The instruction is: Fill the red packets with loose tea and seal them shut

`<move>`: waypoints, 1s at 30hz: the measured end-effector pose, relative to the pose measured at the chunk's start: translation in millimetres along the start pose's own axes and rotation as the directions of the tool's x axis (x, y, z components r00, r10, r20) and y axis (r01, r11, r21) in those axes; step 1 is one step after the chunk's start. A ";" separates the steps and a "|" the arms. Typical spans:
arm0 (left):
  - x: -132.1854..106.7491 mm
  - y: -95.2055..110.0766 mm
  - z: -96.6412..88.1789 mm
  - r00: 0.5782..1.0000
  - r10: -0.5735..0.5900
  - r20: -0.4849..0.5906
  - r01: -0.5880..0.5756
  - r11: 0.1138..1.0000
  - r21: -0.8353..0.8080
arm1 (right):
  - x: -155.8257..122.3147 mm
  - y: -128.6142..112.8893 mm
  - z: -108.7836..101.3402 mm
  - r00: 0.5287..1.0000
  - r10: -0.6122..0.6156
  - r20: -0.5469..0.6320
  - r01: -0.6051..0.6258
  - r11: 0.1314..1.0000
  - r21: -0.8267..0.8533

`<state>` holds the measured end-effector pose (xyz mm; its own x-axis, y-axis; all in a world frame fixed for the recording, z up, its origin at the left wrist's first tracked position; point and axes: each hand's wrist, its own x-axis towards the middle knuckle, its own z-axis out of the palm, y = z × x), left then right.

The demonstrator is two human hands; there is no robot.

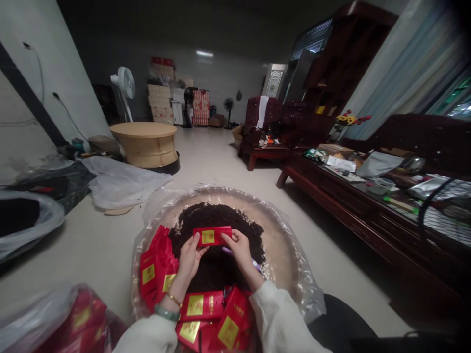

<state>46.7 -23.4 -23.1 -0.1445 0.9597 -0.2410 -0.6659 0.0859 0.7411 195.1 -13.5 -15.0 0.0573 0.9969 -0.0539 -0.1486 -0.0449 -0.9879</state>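
A small red packet with a gold label is held level between both hands above a heap of dark loose tea. My left hand pinches its left end; a green bangle and a gold bracelet sit on that wrist. My right hand grips its right end, and a purple object shows under it. The tea lies in a wide round tray lined with clear plastic. Several more red packets stand along the tray's left side and lie at its near edge.
A plastic bag of red packets lies at the lower left. A long dark wooden table with clutter runs along the right. A round wooden tub, plastic sheets and a standing fan are on the left, boxes at the back.
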 end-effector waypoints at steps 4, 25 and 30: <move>1.7 1.5 -4.9 0.999 -0.048 0.020 0.044 0.983 0.176 | 6.2 3.6 -4.6 0.997 -0.007 0.081 0.012 0.998 -0.060; 18.5 -4.4 -26.3 0.714 0.421 0.560 -0.606 -0.029 0.795 | 15.4 2.5 5.2 0.944 -0.068 0.322 0.110 0.988 -0.113; 30.2 1.5 -41.4 0.738 0.545 0.398 -0.514 0.073 0.855 | 24.7 21.2 -2.4 0.972 -0.098 0.214 0.167 0.927 -0.336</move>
<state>11.0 -5.4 -55.2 -0.1788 0.8613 0.4756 0.6515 -0.2586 0.7133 195.8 10.1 -37.6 -0.1412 0.9871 0.0753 0.2031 0.1033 -0.9737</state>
